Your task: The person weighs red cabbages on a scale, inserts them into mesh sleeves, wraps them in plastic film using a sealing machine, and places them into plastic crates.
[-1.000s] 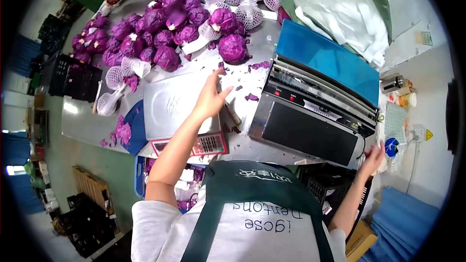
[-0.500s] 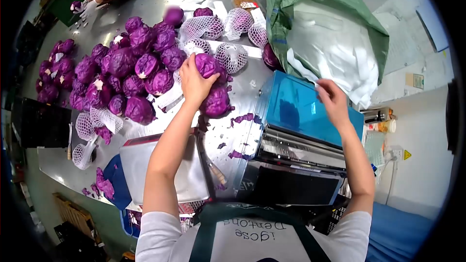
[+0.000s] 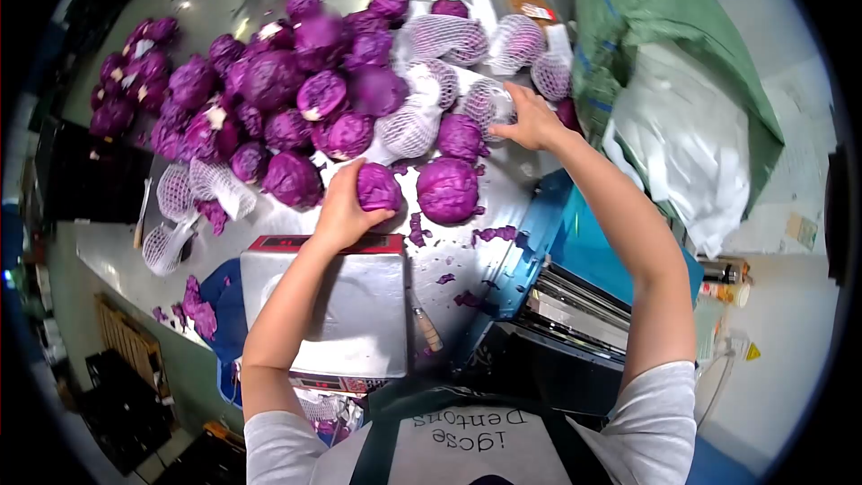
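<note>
My left hand (image 3: 346, 211) is closed around the right-hand side of the pile's nearest loose red cabbage (image 3: 379, 187), just above the metal scale plate. My right hand (image 3: 532, 121) reaches to a red cabbage in a white foam net (image 3: 485, 103), thumb and fingers spread at its right side. Whether the fingertips touch the net is hard to tell. Two bare red cabbages, a smaller one (image 3: 461, 136) and a larger one (image 3: 447, 190), lie between my hands.
A heap of red cabbages (image 3: 274, 81) covers the table's left. Netted cabbages (image 3: 516, 43) lie behind. A green sack (image 3: 620, 0) with white foam nets (image 3: 682, 135) stands right, above a blue-lidded machine (image 3: 584, 242). A scale (image 3: 350, 314) and wooden-handled knife (image 3: 427, 330) are in front.
My left hand has brought its cabbage nearer to me, apart from the others. My right hand has left the sack's edge and moved left to the netted cabbage. The view has shifted.
</note>
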A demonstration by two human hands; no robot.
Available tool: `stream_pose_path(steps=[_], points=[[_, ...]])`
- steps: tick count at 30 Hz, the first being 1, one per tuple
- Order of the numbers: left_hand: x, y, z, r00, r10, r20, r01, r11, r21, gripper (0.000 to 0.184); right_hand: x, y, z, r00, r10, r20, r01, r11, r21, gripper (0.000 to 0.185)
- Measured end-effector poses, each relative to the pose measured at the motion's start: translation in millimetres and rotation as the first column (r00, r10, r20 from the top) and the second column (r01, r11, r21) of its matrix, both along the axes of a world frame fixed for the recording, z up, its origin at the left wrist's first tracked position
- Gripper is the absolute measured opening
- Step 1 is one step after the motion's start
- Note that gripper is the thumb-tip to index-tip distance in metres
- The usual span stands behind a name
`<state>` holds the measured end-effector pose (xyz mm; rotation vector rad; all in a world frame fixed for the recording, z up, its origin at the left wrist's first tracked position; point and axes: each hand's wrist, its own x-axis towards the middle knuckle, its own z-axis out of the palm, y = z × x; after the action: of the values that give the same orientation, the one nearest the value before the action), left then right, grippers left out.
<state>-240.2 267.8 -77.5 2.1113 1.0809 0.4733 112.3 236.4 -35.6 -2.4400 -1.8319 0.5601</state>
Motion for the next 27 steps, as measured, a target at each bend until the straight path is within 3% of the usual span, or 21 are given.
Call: stream_pose_path(steps=[2, 3, 5, 6, 8, 11, 12, 15, 16, 17, 18, 20, 21, 23, 24, 25, 27], points=[[-3.9, -1.5, -14.7, 0.995, -0.061, -0.077, 0.061, 0.998, -0.004, 0.087, -12.4, 10.1, -12.1, 0.996, 0.039, 0.077, -0.039, 0.999, -0.012, 0.093], [-4.0, -1.1, -10.1, 0.994, -0.104, -0.021, 0.102, 0.992, -0.080, 0.082, -15.8, 11.9, -11.8, 0.980, 0.103, 0.169, -0.092, 0.993, -0.071, 0.092], [0.2, 7.7, -2.0, 0.978, -0.209, -0.008, 0.207, 0.975, -0.076, 0.075, -23.0, 12.0, -2.2, 0.965, 0.126, 0.228, -0.089, 0.982, -0.170, 0.087], [5.6, 10.8, 0.3, 0.984, -0.165, -0.073, 0.171, 0.980, 0.100, 0.069, -21.6, 10.3, 2.6, 0.976, 0.127, 0.175, -0.099, 0.982, -0.159, 0.084], [22.9, 31.6, 11.3, 0.992, -0.120, -0.039, 0.126, 0.945, 0.301, 0.069, -10.6, -0.4, 10.8, 0.991, 0.116, 0.072, -0.105, 0.985, -0.137, 0.077], [52.0, 74.1, 33.6, 0.997, -0.053, -0.062, 0.078, 0.826, 0.558, 0.073, 17.5, -28.8, 14.1, 0.979, 0.163, -0.120, -0.156, 0.985, 0.072, 0.064], [59.8, 92.1, 36.6, 0.993, -0.042, -0.107, 0.098, 0.789, 0.606, 0.072, 12.2, -37.4, 30.1, 0.973, 0.088, -0.215, -0.069, 0.993, 0.097, 0.053], [80.7, 146.3, 50.3, 0.970, -0.108, -0.218, 0.232, 0.677, 0.698, 0.070, 6.8, -41.1, 48.9, 0.969, 0.061, -0.239, -0.045, 0.996, 0.072, 0.048], [89.6, 163.4, 58.5, 0.949, -0.151, -0.276, 0.305, 0.654, 0.692, 0.069, -0.8, -33.6, 48.2, 0.964, 0.126, -0.233, -0.096, 0.986, 0.136, 0.044], [95.8, 179.4, 65.2, 0.897, -0.212, -0.387, 0.428, 0.635, 0.643, 0.074, -16.8, -21.9, 47.6, 0.952, 0.163, -0.258, -0.107, 0.970, 0.218, 0.045], [101.6, 186.7, 66.7, 0.823, -0.147, -0.548, 0.503, 0.636, 0.585, 0.077, -36.5, -5.8, 45.7, 0.938, 0.277, -0.210, -0.191, 0.916, 0.353, 0.046], [110.7, 196.4, 68.5, 0.603, -0.034, -0.797, 0.609, 0.665, 0.432, 0.088, -78.5, 36.0, 28.4, 0.935, 0.282, -0.217, -0.166, 0.885, 0.434, 0.058], [112.1, 193.9, 67.6, 0.498, 0.042, -0.866, 0.661, 0.628, 0.410, 0.079, -100.6, 54.8, 21.7, 0.945, 0.288, -0.154, -0.182, 0.856, 0.483, 0.067], [117.4, 210.0, 34.5, 0.591, 0.119, -0.798, 0.595, 0.602, 0.532, 0.064, -139.8, 91.0, 6.8, 0.983, 0.182, -0.005, -0.161, 0.882, 0.443, 0.082], [118.8, 208.4, 37.7, 0.587, 0.111, -0.802, 0.582, 0.632, 0.513, 0.052, -152.5, 102.1, -9.2, 0.994, 0.096, -0.061, -0.067, 0.931, 0.358, 0.084], [117.8, 207.4, 42.4, 0.592, 0.089, -0.801, 0.587, 0.634, 0.505, 0.051, -160.2, 106.3, -18.1, 0.994, 0.007, -0.107, 0.021, 0.965, 0.261, 0.086], [102.3, 211.9, 38.3, 0.697, 0.003, -0.717, 0.599, 0.547, 0.585, 0.048, -157.0, 103.1, -30.7, 0.992, 0.027, -0.126, 0.020, 0.933, 0.360, 0.087]])
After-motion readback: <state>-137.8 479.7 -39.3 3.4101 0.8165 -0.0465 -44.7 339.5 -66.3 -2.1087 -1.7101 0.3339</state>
